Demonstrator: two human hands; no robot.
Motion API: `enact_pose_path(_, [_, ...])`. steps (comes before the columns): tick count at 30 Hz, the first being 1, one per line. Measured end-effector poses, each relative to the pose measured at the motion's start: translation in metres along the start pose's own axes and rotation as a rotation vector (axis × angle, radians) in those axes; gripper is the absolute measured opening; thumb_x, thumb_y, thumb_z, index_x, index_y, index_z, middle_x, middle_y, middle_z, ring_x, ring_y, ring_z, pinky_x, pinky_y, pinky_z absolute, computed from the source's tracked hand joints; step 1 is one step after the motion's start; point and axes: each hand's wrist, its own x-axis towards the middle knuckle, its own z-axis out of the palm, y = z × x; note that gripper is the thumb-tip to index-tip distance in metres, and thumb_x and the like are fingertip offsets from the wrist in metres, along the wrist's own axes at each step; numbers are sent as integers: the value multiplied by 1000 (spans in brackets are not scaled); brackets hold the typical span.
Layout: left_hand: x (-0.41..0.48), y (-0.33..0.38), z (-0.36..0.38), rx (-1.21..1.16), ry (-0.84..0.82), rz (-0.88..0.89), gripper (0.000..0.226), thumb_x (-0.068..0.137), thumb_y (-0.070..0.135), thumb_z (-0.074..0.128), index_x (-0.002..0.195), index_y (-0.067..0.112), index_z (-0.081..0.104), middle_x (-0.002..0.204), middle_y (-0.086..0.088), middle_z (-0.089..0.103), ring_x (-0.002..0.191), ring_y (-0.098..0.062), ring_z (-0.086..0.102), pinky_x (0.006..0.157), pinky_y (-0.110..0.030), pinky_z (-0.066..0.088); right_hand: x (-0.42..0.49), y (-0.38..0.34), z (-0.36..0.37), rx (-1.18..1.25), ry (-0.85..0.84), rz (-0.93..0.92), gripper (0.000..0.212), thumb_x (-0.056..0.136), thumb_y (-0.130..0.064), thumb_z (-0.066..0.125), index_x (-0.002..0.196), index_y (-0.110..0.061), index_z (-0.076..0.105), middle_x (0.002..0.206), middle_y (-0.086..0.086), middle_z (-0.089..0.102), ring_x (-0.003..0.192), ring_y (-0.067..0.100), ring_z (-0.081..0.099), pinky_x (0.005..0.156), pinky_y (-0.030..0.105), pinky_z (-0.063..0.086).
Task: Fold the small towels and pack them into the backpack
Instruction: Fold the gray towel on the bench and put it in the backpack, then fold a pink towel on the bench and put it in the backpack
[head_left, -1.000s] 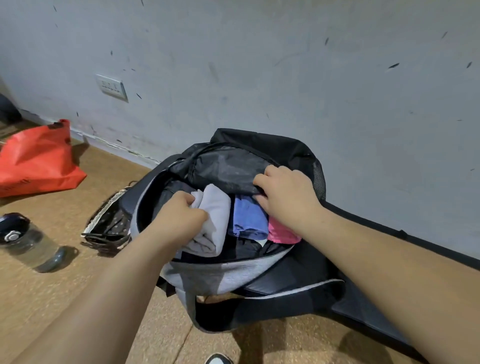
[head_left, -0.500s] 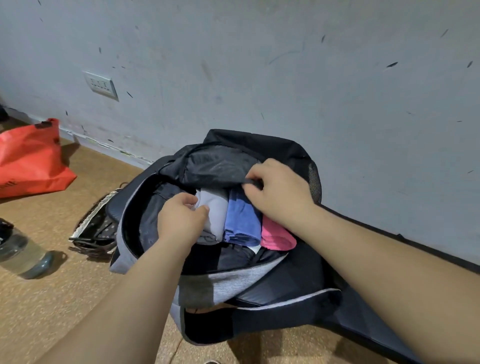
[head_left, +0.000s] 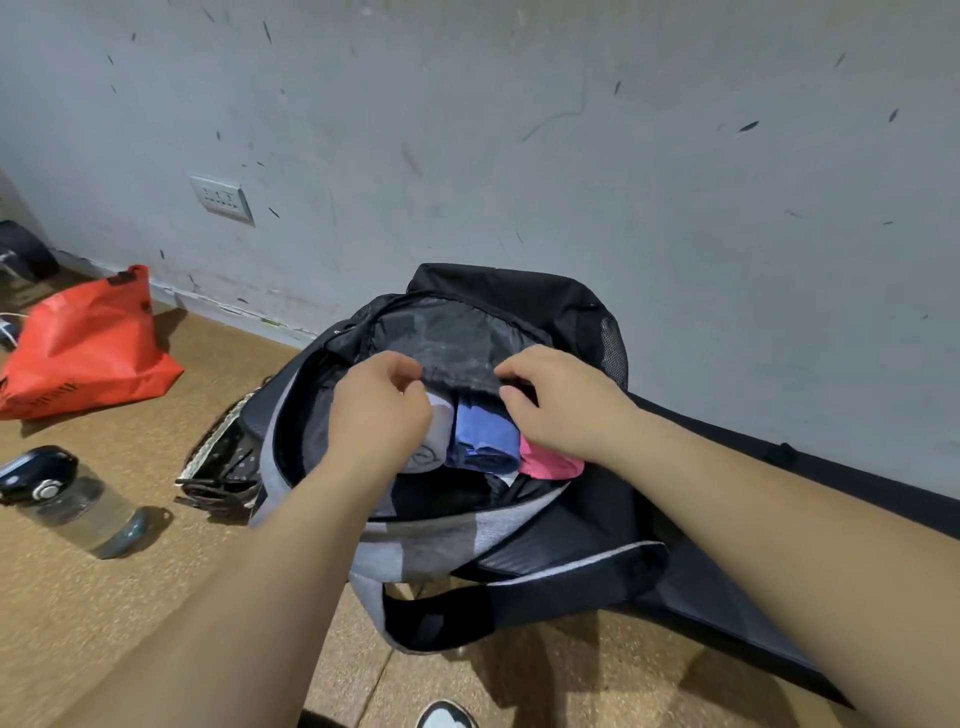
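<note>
Standing side by side in the mouth of the backpack (head_left: 431, 545), three folded towels, the pale grey towel (head_left: 435, 448), the blue towel (head_left: 485, 436) and the pink towel (head_left: 550, 462), sit tucked just under its black lining flap (head_left: 457, 348). The right hand (head_left: 566, 410) pinches the flap's edge above the blue towel. The left hand (head_left: 382, 415) is curled at the same edge over the grey towel, but I cannot tell whether it has cloth between thumb and forefinger. The towels look light, soft and springy (folds like these tend to puff open when released). I judge them best pressed flat from above or taken by the folded spine, not a loose corner. The flap is thin, limp fabric, so a fingertip pinch at its hem should lift it.
</note>
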Motion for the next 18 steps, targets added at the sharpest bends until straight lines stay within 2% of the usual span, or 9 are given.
enact_pose_path(3, [-18,28,19,5,-91,116,15,96,21,63,103,24,76,86,12,72,82,-6,68,79,-32,57,-30,5,-22,-12,33,0,30,100,-37,51,123,-30,68,124,-9,65,118,15,60,96,41,53])
enact_pose_path(6, [-39,57,42,20,-205,188,12,94,20,65,92,26,75,80,11,74,74,-3,68,72,-26,57,-63,18,-45,1,41,68,23,96,-43,51,103,-33,71,100,-13,65,97,15,62,87,42,56])
enact_pose_path(10, [-65,90,78,14,-372,236,14,94,16,65,86,22,76,72,5,75,63,-12,72,62,-23,56,-112,53,-69,74,30,216,24,96,-46,54,102,-31,72,97,-13,72,92,15,66,87,41,56])
enact_pose_path(12, [-79,106,99,27,-443,267,14,93,21,65,84,24,76,70,6,75,65,-12,72,67,-29,60,-137,74,-79,120,23,286,26,95,-50,55,102,-31,72,95,-15,72,92,11,67,87,40,57])
enact_pose_path(15, [-102,131,134,36,-568,340,10,95,24,67,90,25,76,77,6,76,77,-11,75,80,-32,61,-173,113,-93,165,30,382,24,96,-48,59,102,-30,73,94,-15,73,90,8,68,86,37,57])
enact_pose_path(18, [-126,157,175,21,-669,402,8,95,24,68,93,25,75,77,7,75,77,-11,75,79,-29,61,-208,157,-105,219,79,478,22,96,-44,61,101,-28,74,94,-13,74,91,9,69,88,37,57])
